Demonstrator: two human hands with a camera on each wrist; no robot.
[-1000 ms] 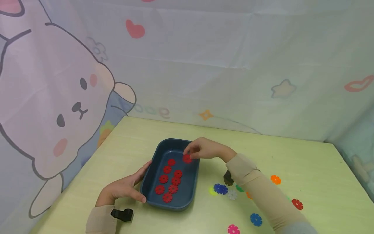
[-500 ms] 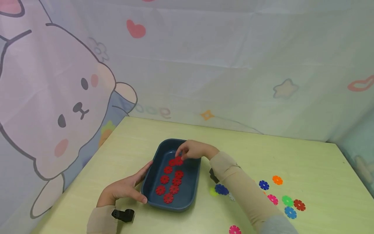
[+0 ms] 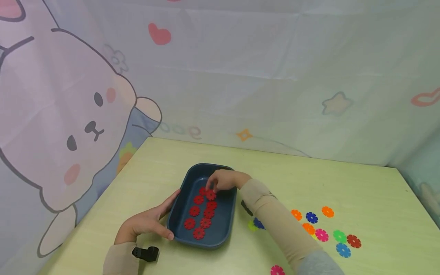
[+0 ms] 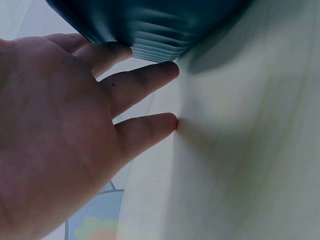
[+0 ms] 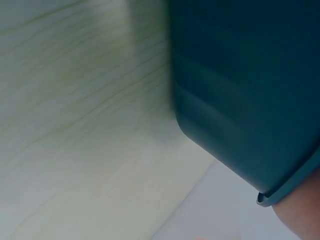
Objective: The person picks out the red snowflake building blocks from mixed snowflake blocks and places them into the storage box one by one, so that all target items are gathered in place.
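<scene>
A dark blue rectangular tray (image 3: 224, 214) stands on the table, with several red flower-shaped plastic discs (image 3: 194, 211) in two rough rows on its floor. My right hand (image 3: 225, 180) reaches over the far right rim, its fingertips pinching a red disc (image 3: 211, 195) low at the far end of the right row. In the right wrist view the tray's outer wall (image 5: 245, 100) hides most of that hand. My left hand (image 3: 146, 223) rests along the tray's left side, thumb near the front corner; in the left wrist view its fairly straight fingers (image 4: 145, 82) lie at the outer wall.
Right of the tray, loose discs are scattered on the pale table (image 3: 275, 164): orange (image 3: 327, 211), dark blue (image 3: 311, 217), pink (image 3: 321, 235), green (image 3: 339, 236), light blue (image 3: 343, 250) and dark red (image 3: 353, 241). The right forearm covers part of them. A printed cloth (image 3: 240, 76) hangs behind.
My right hand has moved left and down into the tray, bringing the pinched red disc to the far end of the right row. The left hand stays at the tray's side.
</scene>
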